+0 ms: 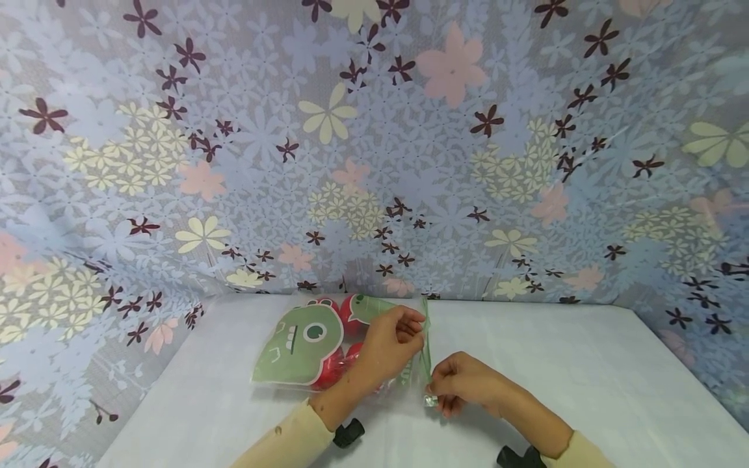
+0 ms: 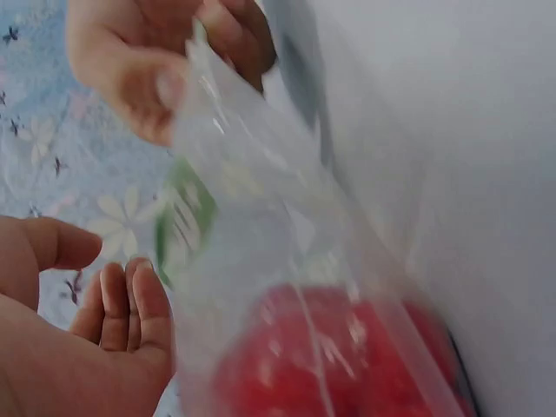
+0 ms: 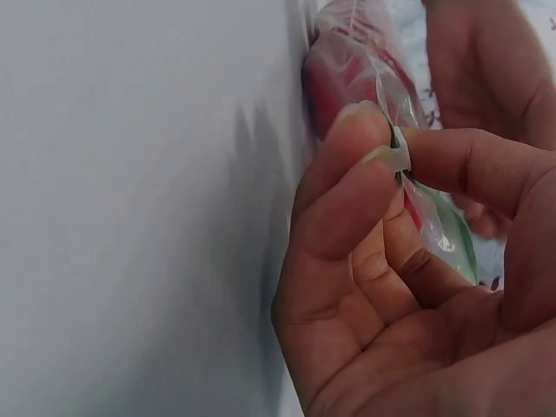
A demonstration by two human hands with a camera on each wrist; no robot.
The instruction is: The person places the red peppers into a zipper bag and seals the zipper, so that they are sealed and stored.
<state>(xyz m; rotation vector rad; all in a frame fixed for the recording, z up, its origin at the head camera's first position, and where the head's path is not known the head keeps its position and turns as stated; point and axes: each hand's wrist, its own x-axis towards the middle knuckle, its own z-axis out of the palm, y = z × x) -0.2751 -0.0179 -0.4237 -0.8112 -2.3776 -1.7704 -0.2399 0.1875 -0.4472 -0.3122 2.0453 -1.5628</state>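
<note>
A clear zip bag [image 1: 298,354] with a green one-eyed monster print lies on the white table, its green-edged mouth facing right. Rounded red things [image 2: 313,356] show through the plastic; their kind is unclear. With thumb and fingertips, my right hand [image 1: 468,382] pinches the mouth's near corner at a small whitish zip slider [image 3: 400,155]. My left hand [image 1: 387,344] is over the bag beside the green zip strip [image 1: 426,338]. In the left wrist view, its thumb stands apart from loosely bent fingers [image 2: 113,304], with nothing between them.
The white table [image 1: 556,351] stretches to the right of the bag. Behind it hangs a flower-patterned cloth [image 1: 374,162], which also runs along both sides. Black wrist mounts [image 1: 348,433] sit under the forearms.
</note>
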